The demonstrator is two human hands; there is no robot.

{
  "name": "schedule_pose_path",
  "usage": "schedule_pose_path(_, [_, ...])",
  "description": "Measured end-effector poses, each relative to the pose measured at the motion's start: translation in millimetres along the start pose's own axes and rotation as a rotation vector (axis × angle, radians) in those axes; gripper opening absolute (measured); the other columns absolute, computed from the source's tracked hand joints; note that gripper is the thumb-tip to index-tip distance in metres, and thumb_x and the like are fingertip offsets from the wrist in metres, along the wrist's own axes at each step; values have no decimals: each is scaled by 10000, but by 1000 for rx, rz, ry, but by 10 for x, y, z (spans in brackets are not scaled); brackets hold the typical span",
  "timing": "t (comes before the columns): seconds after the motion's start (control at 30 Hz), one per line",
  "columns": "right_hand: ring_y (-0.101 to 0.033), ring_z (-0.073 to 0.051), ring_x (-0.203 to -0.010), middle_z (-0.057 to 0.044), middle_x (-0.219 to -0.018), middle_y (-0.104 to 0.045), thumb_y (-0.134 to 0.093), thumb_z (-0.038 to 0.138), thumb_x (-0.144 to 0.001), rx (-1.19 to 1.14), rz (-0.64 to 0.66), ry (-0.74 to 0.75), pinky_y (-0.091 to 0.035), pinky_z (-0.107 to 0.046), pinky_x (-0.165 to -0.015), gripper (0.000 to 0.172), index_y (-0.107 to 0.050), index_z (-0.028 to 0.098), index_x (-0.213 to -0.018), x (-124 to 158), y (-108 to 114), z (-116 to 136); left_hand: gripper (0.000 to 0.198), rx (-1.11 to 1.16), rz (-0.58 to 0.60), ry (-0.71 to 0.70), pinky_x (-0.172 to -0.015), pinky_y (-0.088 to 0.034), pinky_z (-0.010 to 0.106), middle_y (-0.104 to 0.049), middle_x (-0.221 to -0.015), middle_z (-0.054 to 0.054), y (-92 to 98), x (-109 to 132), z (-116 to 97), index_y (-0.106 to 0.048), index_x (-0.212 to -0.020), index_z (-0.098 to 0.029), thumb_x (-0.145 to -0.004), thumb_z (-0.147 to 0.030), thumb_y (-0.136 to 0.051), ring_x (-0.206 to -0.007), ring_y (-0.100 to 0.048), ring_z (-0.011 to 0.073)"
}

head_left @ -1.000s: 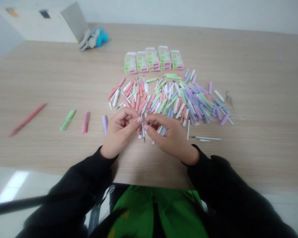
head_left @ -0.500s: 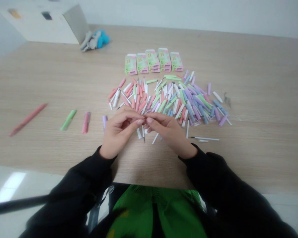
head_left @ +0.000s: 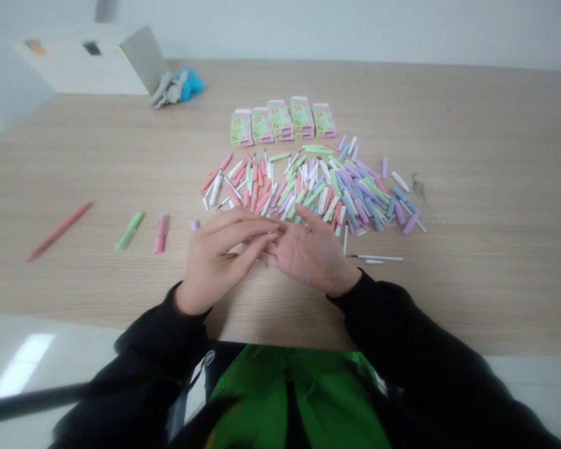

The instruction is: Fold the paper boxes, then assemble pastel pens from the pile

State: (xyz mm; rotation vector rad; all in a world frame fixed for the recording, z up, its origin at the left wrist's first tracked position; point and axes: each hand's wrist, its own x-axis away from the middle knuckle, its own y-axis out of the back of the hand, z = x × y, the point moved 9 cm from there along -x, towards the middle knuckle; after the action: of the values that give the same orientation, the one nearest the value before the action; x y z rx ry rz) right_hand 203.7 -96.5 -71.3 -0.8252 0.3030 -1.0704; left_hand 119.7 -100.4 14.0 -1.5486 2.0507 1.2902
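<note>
My left hand [head_left: 219, 249] and my right hand [head_left: 308, 252] meet just in front of a pile of pastel pen parts [head_left: 308, 187] on the wooden table [head_left: 472, 280]. The left fingers lie stretched and pressed against the right hand's fingers. The right hand shows its back, one finger reaching toward the pile's near edge. Whatever sits between the fingers is hidden. A purple pen piece [head_left: 195, 224] lies by the left hand's knuckles. A thin white refill [head_left: 378, 257] lies to the right of my right hand.
Several pink-and-green small boxes [head_left: 280, 118] stand in a row behind the pile. To the left lie a pink piece [head_left: 160, 234], a green piece [head_left: 129, 229] and a long red pen [head_left: 58, 231]. A cardboard box [head_left: 88, 59] and a blue-grey soft item [head_left: 177, 87] sit far left.
Both hands went from a fingertip pinch on a thin white pen part to flatter, overlapping fingers that hide it. The view shifted slightly, so the pile sits lower and further left.
</note>
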Motion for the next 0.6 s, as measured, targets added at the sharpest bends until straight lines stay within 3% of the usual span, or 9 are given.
schedule_pose_path(0.07, [-664, -306, -1073, -159, -984, -708, -370, 688, -893, 72, 15, 0, -563, -523, -947, 566, -599, 183, -1009, -3, 18, 22, 135, 24, 97, 32, -788, -550, 319, -789, -911, 50, -108, 16, 38, -804, -924, -229, -865, -151, -711, -832, -716, 193])
schedule_pose_path(0.17, [-687, -277, -1011, -138, -1038, -720, -431, 554, -924, 366, -46, 90, -560, -501, -940, 447, -598, 185, -1113, 113, 176, 220, 73, 60, 21, 165, -782, -553, 319, -789, -871, 44, -72, 37, 160, -797, -894, -220, -864, -206, -732, -791, -705, 181])
schedule_pose_path(0.23, [-679, -257, -1027, -119, -1142, -707, -540, 401, -913, 750, -182, 267, -538, -480, -969, 354, -594, 208, -1205, 356, 336, 530, 66, 113, -18, 280, -723, -553, 298, -772, -781, 27, -51, 64, 244, -789, -888, -207, -840, -246, -764, -710, -685, 164])
schedule_pose_path(0.3, [-658, -260, -1063, -116, -1190, -691, -600, 263, -878, 1240, -355, 456, -506, -474, -998, 349, -625, 211, -1223, 739, 430, 855, 103, 213, 25, 409, -657, -549, 268, -746, -695, 12, -121, 110, 332, -775, -883, -182, -824, -267, -776, -632, -671, 147])
schedule_pose_path(0.37, [-666, -261, -1018, -109, -1069, -705, -557, 167, -878, 1598, -498, 521, -515, -458, -962, 231, -701, 194, -1057, 1130, 529, 1039, 120, 328, 77, 537, -628, -549, 247, -740, -672, 14, -236, 180, 419, -754, -864, -160, -821, -271, -770, -610, -678, 140])
schedule_pose_path(0.5, [-680, -232, -877, -86, -967, -680, -550, 137, -887, 1823, -697, 464, -562, -389, -810, 205, -723, 184, -987, 1734, 889, 1170, 129, 454, 118, 684, -606, -536, 210, -742, -666, 18, -437, 302, 505, -726, -843, -149, -817, -266, -774, -602, -684, 123])
schedule_pose_path(0.6, [-673, -249, -898, -87, -941, -658, -568, 166, -891, 1873, -703, 425, -561, -399, -809, 189, -747, 184, -949, 1904, 1162, 1135, 111, 481, 140, 689, -610, -536, 203, -737, -653, 11, -530, 332, 463, -720, -847, -150, -838, -255, -754, -590, -681, 114])
